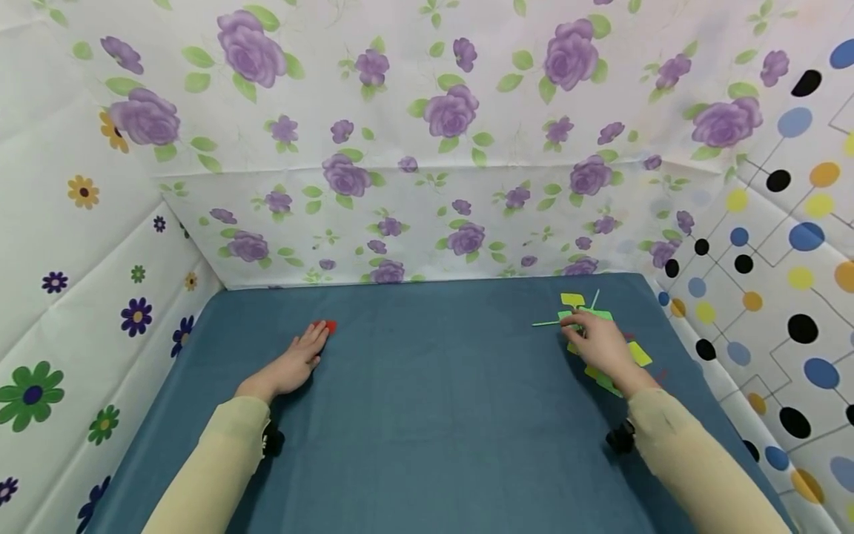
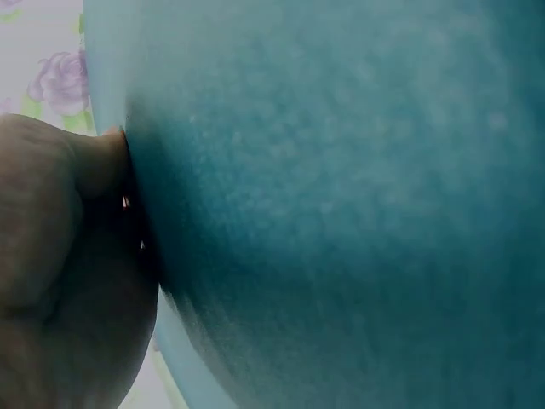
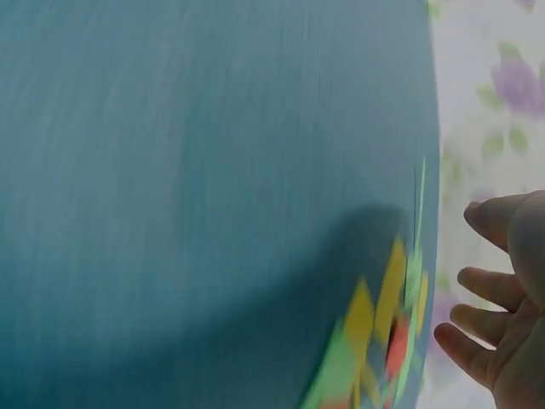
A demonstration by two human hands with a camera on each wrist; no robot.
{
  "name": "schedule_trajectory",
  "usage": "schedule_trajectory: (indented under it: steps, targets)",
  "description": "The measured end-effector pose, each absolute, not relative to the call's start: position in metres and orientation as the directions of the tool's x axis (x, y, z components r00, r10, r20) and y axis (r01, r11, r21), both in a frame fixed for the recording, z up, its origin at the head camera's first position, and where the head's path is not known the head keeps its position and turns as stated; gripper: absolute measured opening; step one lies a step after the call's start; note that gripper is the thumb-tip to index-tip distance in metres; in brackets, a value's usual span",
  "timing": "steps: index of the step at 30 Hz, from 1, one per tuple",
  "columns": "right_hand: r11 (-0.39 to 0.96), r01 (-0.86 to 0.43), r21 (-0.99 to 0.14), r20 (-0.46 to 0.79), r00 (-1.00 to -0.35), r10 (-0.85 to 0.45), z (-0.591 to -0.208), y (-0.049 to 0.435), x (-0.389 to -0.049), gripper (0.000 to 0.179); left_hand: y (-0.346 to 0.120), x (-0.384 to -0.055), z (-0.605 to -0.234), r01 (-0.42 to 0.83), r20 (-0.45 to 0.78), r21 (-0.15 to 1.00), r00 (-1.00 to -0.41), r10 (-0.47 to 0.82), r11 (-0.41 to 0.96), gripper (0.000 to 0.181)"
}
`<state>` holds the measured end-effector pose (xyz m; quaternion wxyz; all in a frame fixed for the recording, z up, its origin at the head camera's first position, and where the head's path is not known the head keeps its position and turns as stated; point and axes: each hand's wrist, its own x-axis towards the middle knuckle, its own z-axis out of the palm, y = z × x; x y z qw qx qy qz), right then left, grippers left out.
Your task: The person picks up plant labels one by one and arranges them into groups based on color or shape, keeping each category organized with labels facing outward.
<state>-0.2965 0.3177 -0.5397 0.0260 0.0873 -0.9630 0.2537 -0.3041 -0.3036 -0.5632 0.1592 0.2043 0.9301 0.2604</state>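
At the left of the head view, my left hand (image 1: 293,367) lies palm down with its fingers stretched out. Its fingertips cover part of a small red piece (image 1: 332,326) on the blue cloth. In the left wrist view the left hand (image 2: 60,264) shows dark against the cloth, and the red piece is hidden there. My right hand (image 1: 600,345) hovers over a scattered heap of flat green, yellow and red pieces (image 1: 639,354). The right wrist view shows the right hand (image 3: 511,307) with loosely bent, spread fingers and nothing between them, above the coloured pieces (image 3: 362,319).
A blue cloth (image 1: 427,386) covers the table. Thin green sticks (image 1: 545,323) poke out of the heap's left side. Flowered sheeting (image 1: 400,148) rises behind, with patterned sheets at the left (image 1: 80,259) and at the dotted right side (image 1: 787,297).
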Motion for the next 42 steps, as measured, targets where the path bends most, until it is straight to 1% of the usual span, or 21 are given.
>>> schedule_trajectory:
  steps: [4, 7, 12, 15, 17, 22, 26, 28, 32, 35, 39, 42]
  targets:
    - [0.882, -0.143, -0.45, 0.041, -0.989, -0.14, -0.536, 0.358, -0.285, 0.03, -0.302, -0.304, -0.561, 0.287, -0.208, 0.559, -0.859, 0.467, 0.777, 0.065]
    - [0.895, -0.147, -0.422, 0.002, -0.987, -0.161, -0.533, 0.382, -0.277, 0.031, -0.302, -0.304, -0.56, 0.289, -0.211, 0.565, -0.855, 0.474, 0.773, 0.066]
    - [0.915, -0.229, -0.332, -0.03, -0.967, -0.253, -0.533, 0.415, -0.267, 0.028, -0.301, -0.304, -0.56, 0.288, -0.211, 0.554, -0.859, 0.466, 0.781, 0.065]
    - [0.914, -0.31, -0.26, -0.02, -0.945, -0.326, -0.533, 0.429, -0.263, 0.025, -0.302, -0.304, -0.561, 0.282, -0.206, 0.559, -0.864, 0.46, 0.78, 0.065]
    - [0.906, -0.37, -0.206, 0.011, -0.927, -0.376, -0.532, 0.435, -0.26, 0.027, -0.303, -0.304, -0.562, 0.285, -0.198, 0.562, -0.865, 0.462, 0.776, 0.065]
    - [0.841, -0.534, -0.09, 0.099, -0.845, -0.526, -0.532, 0.443, -0.254, 0.043, -0.305, -0.308, -0.569, 0.286, -0.189, 0.553, -0.872, 0.452, 0.783, 0.065]
    - [0.778, -0.628, 0.011, 0.102, -0.773, -0.626, -0.531, 0.441, -0.251, 0.054, -0.306, -0.312, -0.575, 0.285, -0.198, 0.541, -0.872, 0.449, 0.792, 0.066]
    - [0.767, -0.64, 0.043, 0.082, -0.763, -0.641, -0.53, 0.439, -0.249, 0.056, -0.307, -0.313, -0.576, 0.29, -0.198, 0.533, -0.871, 0.45, 0.795, 0.066]
    - [0.778, -0.625, 0.068, 0.012, -0.779, -0.627, -0.528, 0.434, -0.245, 0.058, -0.307, -0.311, -0.575, 0.307, -0.186, 0.516, -0.871, 0.455, 0.799, 0.066]
    - [0.772, -0.629, 0.093, -0.025, -0.776, -0.63, -0.528, 0.432, -0.244, 0.063, -0.307, -0.31, -0.576, 0.313, -0.175, 0.512, -0.873, 0.454, 0.8, 0.065]
    - [0.754, -0.647, 0.113, -0.025, -0.761, -0.648, -0.53, 0.431, -0.244, 0.067, -0.307, -0.31, -0.579, 0.315, -0.167, 0.507, -0.878, 0.449, 0.803, 0.064]
    - [0.749, -0.651, 0.128, -0.025, -0.757, -0.653, -0.531, 0.431, -0.243, 0.065, -0.306, -0.309, -0.579, 0.314, -0.168, 0.507, -0.878, 0.449, 0.803, 0.064]
